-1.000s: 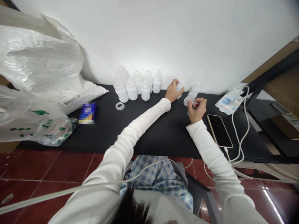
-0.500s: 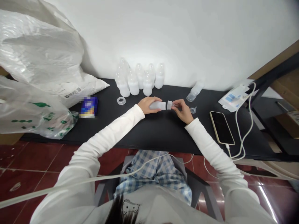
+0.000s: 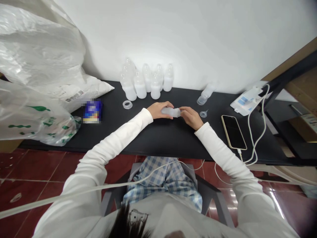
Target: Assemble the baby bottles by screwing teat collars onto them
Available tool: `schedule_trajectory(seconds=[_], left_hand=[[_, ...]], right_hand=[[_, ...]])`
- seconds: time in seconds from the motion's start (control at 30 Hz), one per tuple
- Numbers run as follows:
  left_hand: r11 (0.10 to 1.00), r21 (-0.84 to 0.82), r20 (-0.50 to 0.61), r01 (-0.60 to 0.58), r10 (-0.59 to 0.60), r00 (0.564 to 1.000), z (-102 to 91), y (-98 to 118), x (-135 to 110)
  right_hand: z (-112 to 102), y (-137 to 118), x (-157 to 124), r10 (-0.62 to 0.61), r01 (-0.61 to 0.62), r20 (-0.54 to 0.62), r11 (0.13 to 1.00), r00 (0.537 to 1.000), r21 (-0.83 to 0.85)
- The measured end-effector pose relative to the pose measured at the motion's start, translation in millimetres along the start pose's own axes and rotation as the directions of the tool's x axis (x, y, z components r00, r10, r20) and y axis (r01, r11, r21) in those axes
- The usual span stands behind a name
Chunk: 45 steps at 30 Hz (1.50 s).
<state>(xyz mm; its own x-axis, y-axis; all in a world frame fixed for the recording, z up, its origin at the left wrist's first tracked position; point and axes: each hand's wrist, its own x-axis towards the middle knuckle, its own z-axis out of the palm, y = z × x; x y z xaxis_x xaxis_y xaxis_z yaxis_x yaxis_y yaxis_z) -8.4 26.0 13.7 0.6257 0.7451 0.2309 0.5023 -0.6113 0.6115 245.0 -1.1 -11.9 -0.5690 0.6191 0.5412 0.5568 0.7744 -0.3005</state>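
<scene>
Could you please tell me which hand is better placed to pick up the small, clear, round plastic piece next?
Probably the right hand: it is nearer the small, clear, round plastic piece, though busy at the mouth of the frosted white plastic bottle; the left hand grips the bottle.

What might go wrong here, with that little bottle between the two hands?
The collar, where the right hand meets the held bottle, might seat crooked. The left hand holds that bottle sideways, so it might slip. The standing bottles are close together, so one knock might topple several.
</scene>
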Motion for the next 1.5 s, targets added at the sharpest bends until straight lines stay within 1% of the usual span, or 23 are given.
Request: schedule_trajectory(seconds=[0.1,0.2,0.27,0.33,0.4,0.47,0.53,0.6,0.67,0.73,0.8,0.87,0.97,1.07,1.13,1.33,1.4,1.5], left_hand=[[0.992,-0.108,-0.014,0.063,-0.065,0.998,1.5,3,0],[0.952,-0.285,-0.027,0.113,-0.125,0.992,2.7,2,-1],[0.892,-0.428,0.008,0.144,-0.155,0.988,3.4,0,0],[0.823,-0.537,0.070,0.186,-0.176,0.982,4.2,-3,2],[0.778,-0.588,0.120,0.221,-0.186,0.975,5.3,-6,4],[0.772,-0.593,0.131,0.229,-0.188,0.973,6.7,-6,5],[0.799,-0.567,0.086,0.202,-0.187,0.979,7.8,-5,4],[0.857,-0.495,-0.004,0.143,-0.166,0.986,8.1,-3,1],[0.930,-0.357,-0.079,0.083,-0.119,0.990,7.3,-1,-1],[0.980,-0.191,-0.101,0.046,-0.066,0.993,6.1,-1,-4],[0.998,-0.058,-0.108,0.027,-0.033,0.994,5.7,-2,-5],[1.000,0.027,-0.124,0.010,-0.007,0.992,6.9,-4,-5],[0.996,0.093,-0.167,-0.011,0.027,0.986,10.9,-6,-5],[0.993,0.113,-0.212,-0.027,0.051,0.976,15.3,-7,-5],[0.991,0.125,-0.226,-0.041,0.068,0.972,17.3,-8,-5],[0.970,0.206,-0.192,-0.128,0.169,0.967,16.0,-12,-2],[0.961,0.233,-0.169,-0.151,0.193,0.967,13.9,-14,-1],[0.940,0.279,-0.112,-0.198,0.236,0.965,10.8,-17,0]], right_hand=[[-1,-2,0,-0.046,0.052,0.051,0.993,0.998,-0.106],[-1,-5,0,-0.038,0.046,0.070,0.991,0.997,-0.125],[-1,-6,0,-0.028,0.034,0.059,0.993,0.998,-0.110],[-1,-6,0,-0.020,0.024,0.048,0.995,0.999,-0.096],[-1,-4,-1,-0.021,0.026,0.047,0.995,0.999,-0.094],[-1,-2,-2,-0.040,0.044,0.045,0.995,0.998,-0.090],[-1,0,-2,-0.064,0.066,0.022,0.995,0.998,-0.074],[-3,0,-2,-0.073,0.073,-0.009,0.996,0.997,-0.050],[-5,-2,-2,-0.055,0.055,-0.007,0.998,0.998,-0.020],[-6,-3,-1,-0.012,0.012,0.019,1.000,1.000,0.012],[-6,-4,-1,0.033,-0.034,0.029,0.998,0.999,0.053],[-5,-3,0,0.069,-0.070,0.010,0.993,0.998,0.099],[-1,-2,0,0.118,-0.113,-0.027,0.983,0.993,0.141],[1,0,0,0.170,-0.163,-0.041,0.978,0.985,0.130],[2,1,0,0.189,-0.185,-0.036,0.978,0.981,0.092],[-5,2,5,0.186,-0.179,0.047,0.975,0.981,-0.129],[-7,1,7,0.173,-0.165,0.052,0.976,0.983,-0.143],[-8,-3,8,0.115,-0.106,0.076,0.988,0.990,-0.114]])
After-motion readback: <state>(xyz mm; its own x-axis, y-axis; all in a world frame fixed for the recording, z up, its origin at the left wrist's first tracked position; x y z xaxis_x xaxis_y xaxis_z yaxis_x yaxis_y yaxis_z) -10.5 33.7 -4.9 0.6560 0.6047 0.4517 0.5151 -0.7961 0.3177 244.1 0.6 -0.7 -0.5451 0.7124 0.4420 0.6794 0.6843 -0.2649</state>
